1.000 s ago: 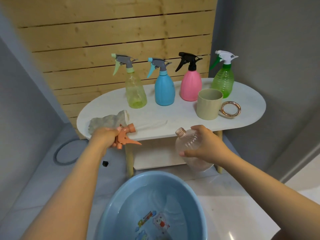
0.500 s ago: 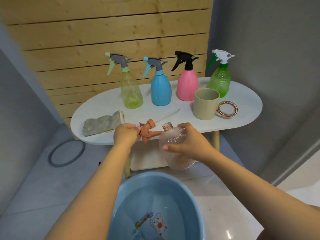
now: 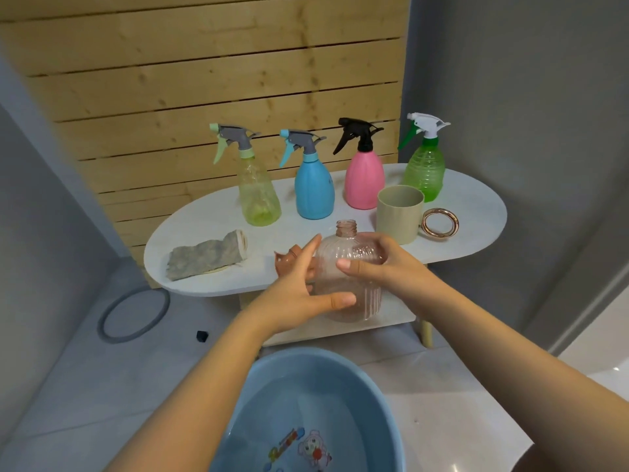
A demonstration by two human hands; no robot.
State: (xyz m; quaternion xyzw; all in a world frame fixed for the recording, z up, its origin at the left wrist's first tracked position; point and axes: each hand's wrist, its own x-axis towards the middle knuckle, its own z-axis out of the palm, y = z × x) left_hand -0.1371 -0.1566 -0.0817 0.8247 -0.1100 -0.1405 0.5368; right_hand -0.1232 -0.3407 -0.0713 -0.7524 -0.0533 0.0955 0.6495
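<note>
The clear bottle [image 3: 347, 267] is held upright, clamped between left hand's [image 3: 296, 291] thumb and raised fingers, right hand [image 3: 391, 267] wrapped round its side.

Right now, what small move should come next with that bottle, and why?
Probably lower the clear bottle into the blue basin to fill it: left hand and right hand hold it uncapped, the orange spray head lies on the table, and water sits below.

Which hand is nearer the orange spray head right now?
Left. The left hand is right in front of the orange spray head; the right hand is beyond the bottle.
</note>
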